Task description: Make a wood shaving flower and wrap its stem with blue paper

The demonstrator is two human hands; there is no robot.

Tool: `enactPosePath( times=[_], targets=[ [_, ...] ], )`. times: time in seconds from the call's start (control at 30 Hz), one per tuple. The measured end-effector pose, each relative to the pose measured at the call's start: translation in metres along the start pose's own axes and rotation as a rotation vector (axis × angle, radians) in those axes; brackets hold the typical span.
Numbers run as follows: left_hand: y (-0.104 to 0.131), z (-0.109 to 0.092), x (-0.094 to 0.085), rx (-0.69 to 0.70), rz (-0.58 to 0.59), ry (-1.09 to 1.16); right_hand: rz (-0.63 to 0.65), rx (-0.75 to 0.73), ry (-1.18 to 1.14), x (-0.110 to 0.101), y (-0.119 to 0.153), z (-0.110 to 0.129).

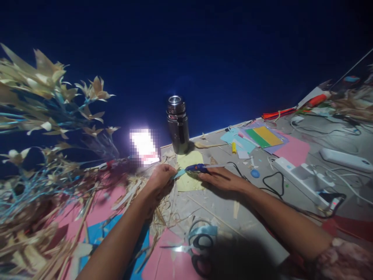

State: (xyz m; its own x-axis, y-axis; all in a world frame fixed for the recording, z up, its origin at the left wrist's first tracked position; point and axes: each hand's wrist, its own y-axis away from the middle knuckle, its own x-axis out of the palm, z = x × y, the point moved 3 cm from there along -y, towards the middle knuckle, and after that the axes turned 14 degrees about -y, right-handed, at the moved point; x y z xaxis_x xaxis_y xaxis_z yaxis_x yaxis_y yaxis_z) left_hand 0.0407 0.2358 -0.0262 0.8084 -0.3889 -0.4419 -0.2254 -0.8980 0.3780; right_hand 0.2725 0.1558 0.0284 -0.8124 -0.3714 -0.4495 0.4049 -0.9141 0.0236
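My left hand (161, 177) is closed in a pinch on a small light-blue paper piece (178, 174). My right hand (220, 178) is wrapped round a blue glue gun (196, 168), whose nozzle points left at the paper piece. A pale stick, apparently a glue stick, juts from the gun's rear. Both hands are over a yellow paper sheet (190, 182) on the grey table. Just beyond the sheet, a dark metal flask (178, 132) stands upright. Black-handled scissors (201, 249) lie nearer to me on pink paper, beside a light-blue tape-like strip (204, 231).
Dried flowers on blue stems (93, 91) rise at left, above straw-like scraps. A white power strip (303, 182) with cables lies at right. Coloured sheets (264, 137), a yellow cylinder (234, 147) and a blue blob (255, 173) are nearby. A bright pixelated patch glows left of the flask.
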Motion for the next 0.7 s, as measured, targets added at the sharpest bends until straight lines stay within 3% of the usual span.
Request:
enactPosePath(
  times=[0.17,0.33,0.7],
  targets=[
    [-0.005,0.004,0.001,0.01,-0.009,-0.008,0.009,0.021,0.03,0.005,-0.007,-0.006],
    [-0.008,0.004,-0.003,0.013,-0.03,-0.047,-0.079,0.019,0.087,0.004,-0.006,-0.017],
    [-0.003,0.001,-0.002,0.003,-0.041,-0.044,-0.103,-0.03,0.105,0.015,-0.01,-0.015]
  ],
)
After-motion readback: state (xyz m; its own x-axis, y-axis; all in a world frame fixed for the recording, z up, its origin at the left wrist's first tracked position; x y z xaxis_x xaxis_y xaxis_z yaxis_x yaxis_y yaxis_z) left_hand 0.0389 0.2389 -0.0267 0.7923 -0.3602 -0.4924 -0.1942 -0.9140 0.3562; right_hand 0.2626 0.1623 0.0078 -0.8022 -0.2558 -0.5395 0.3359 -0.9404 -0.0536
